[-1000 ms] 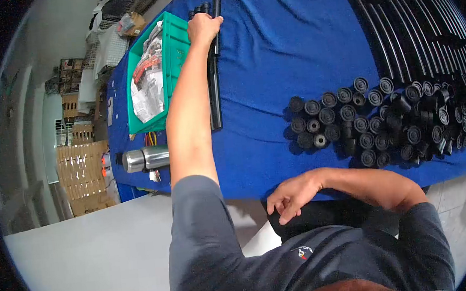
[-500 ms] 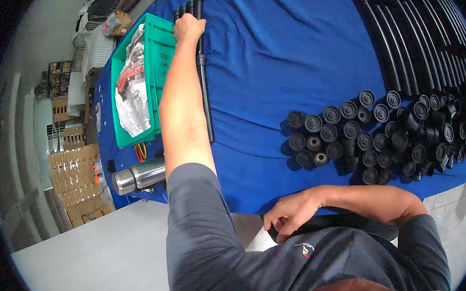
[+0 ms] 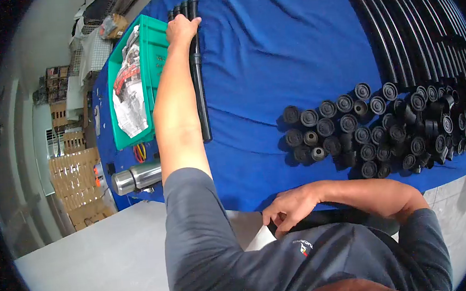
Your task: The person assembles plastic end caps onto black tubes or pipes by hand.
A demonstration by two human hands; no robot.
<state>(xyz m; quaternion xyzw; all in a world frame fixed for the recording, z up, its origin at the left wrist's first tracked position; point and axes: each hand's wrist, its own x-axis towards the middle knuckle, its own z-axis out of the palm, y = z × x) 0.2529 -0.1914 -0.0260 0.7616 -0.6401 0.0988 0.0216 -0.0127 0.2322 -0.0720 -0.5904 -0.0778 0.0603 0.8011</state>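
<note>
My left hand [image 3: 181,29] reaches to the far left of the blue cloth [image 3: 285,48]. Its fingers are closed around the upper part of black tubes [image 3: 198,74] that lie side by side, with the thumb on the rightmost one. Close by on the left is a green crate [image 3: 152,59] with crumpled newspaper [image 3: 130,93] in it. My right hand [image 3: 292,207] is near my body at the table's front edge, fingers curled and pinched together by a black and white edge; what they hold is too hidden to name.
Many round black caps [image 3: 344,103] stand at the right, with rows of long black tubes [image 3: 399,34] behind them. A steel flask [image 3: 137,177] lies at the left front edge, near coloured bands [image 3: 140,152]. Cardboard [image 3: 74,177] is stacked beyond the table.
The view has shifted slightly. My left hand and the tubes under it appear a little further left, the tubes slightly more tilted. My right hand has hardly moved.
</note>
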